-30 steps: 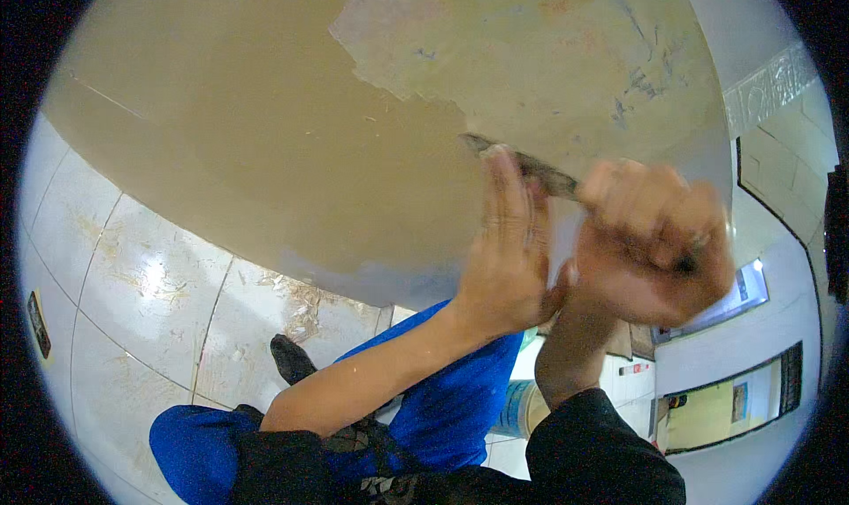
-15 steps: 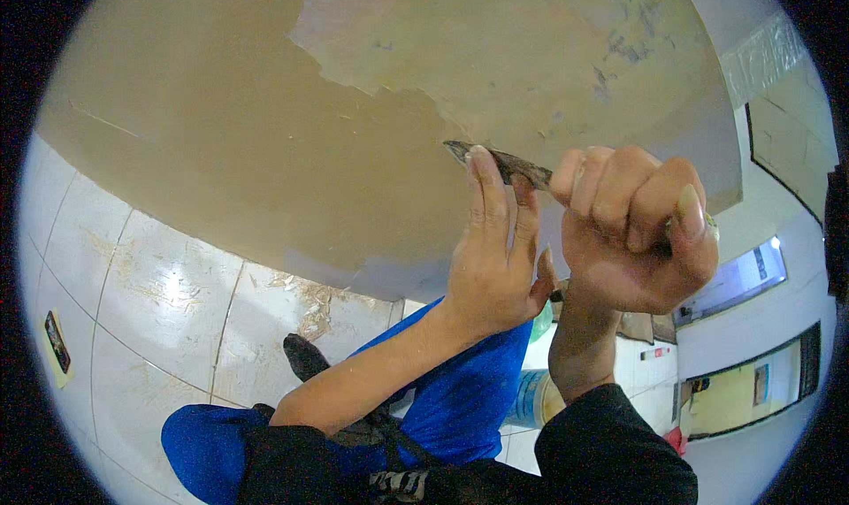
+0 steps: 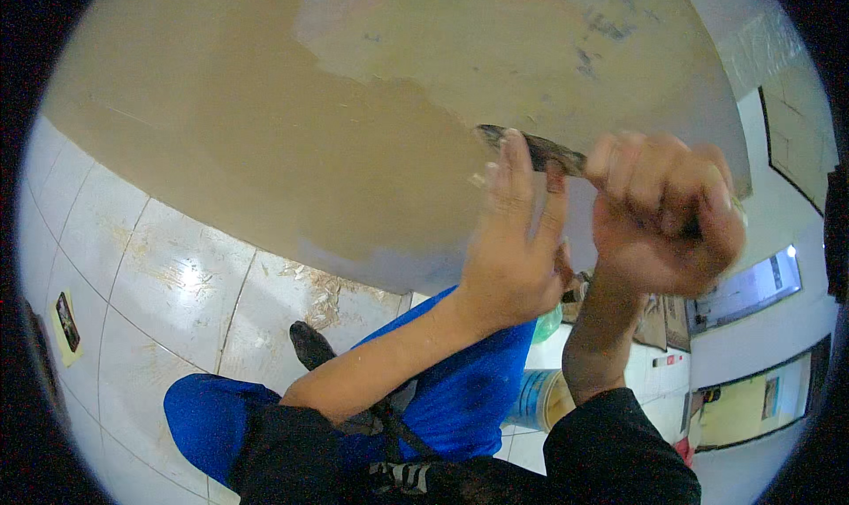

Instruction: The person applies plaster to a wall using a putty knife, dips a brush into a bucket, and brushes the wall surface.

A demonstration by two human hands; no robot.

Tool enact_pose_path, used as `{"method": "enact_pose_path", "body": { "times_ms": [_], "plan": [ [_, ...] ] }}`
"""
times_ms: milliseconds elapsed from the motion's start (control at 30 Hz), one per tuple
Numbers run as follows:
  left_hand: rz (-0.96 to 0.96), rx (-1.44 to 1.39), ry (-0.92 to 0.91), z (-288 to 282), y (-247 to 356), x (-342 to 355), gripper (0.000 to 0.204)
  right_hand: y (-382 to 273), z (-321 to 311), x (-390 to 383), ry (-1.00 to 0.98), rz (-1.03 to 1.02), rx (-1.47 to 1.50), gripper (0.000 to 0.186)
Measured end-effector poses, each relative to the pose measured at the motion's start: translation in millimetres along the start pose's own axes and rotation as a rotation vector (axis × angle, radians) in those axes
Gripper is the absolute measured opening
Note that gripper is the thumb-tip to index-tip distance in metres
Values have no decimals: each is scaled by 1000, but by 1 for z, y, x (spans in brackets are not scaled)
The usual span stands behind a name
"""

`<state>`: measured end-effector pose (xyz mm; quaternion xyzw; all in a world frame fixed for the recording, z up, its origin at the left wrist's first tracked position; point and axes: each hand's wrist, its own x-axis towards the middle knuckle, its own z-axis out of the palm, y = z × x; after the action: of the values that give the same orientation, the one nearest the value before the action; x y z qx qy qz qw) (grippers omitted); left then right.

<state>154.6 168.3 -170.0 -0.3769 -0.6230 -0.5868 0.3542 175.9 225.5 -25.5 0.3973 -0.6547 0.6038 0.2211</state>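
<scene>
A dark, narrow scraper (image 3: pixel 544 151) lies against the wall (image 3: pixel 221 133), its tip beside the ragged edge of a tan coating. My right hand (image 3: pixel 668 209), slightly blurred, is closed in a fist around its handle, which the fingers hide. The fingers of my left hand (image 3: pixel 517 240) are stretched out and a little apart, with the fingertips resting on the blade. Above and right of the ragged edge shows a paler, yellowish patch (image 3: pixel 442 36) with dark marks. A small pale flake (image 3: pixel 480 180) is beside my left fingers.
Scraped-off flakes (image 3: pixel 325 297) lie on the white tile floor (image 3: pixel 168 328) along the wall's foot. A blue-and-white bucket (image 3: pixel 537 399) stands below my arms. At the far left, a dark rectangular object (image 3: pixel 67 322) rests on yellow paper. Doorways (image 3: pixel 752 403) open on the right.
Both hands and the scraper have moved to the right and slightly up along the wall. A pale flake now shows beside my left fingers. The whole view has also shifted a little.
</scene>
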Motion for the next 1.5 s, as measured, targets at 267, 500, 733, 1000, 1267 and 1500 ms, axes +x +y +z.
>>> {"method": "enact_pose_path", "body": {
  "times_ms": [267, 500, 733, 1000, 1267, 1500],
  "plan": [
    [-137, 4, -97, -2, -16, -37, 97, 54, 11, -39, 237, 114, -46, 23],
    [135, 54, -182, -17, 3, 0, 78, -4, 5, -43, 319, -154, -320, 21],
    [68, 2, -104, 5, 7, -6, 81, 5, -10, -31, 69, -162, -32, 26],
    [42, 111, -71, -17, -23, -29, 84, 41, 7, -47, 196, -155, 31, 25],
    [115, -32, -184, -6, 3, 2, 82, -13, -16, -36, 98, -181, -164, 27],
    [48, -135, -68, 26, 11, 2, 82, -29, -28, -23, -126, -13, -193, 27]
  ]
}}
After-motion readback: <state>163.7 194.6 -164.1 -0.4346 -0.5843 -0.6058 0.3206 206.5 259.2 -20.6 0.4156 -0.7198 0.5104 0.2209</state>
